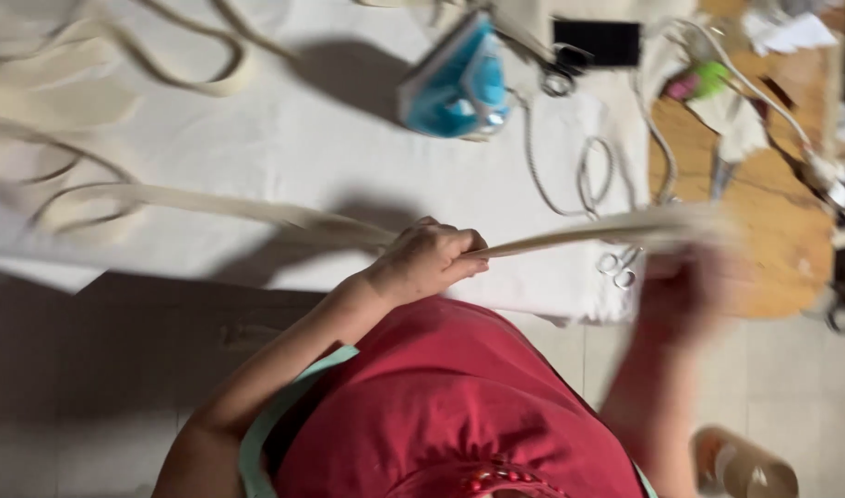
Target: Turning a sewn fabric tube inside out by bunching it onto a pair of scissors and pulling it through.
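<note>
A counter (303,138) draped in white cloth fills the view, wood showing at one end. The left hand (427,258) has its fingers (464,263) clamped on a cream fabric strap (552,238) stretched taut to the blurred right hand (681,286), whose grip cannot be told. Beyond the fingers stands a blue iron (455,83); small scissors (618,267) lie just beside the right hand.

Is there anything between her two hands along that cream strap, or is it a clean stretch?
Nothing visible. The cream strap runs taut from the left hand to the blurred right hand, above the white cloth. The small scissors lie just below it, and the blue iron stands well behind.
</note>
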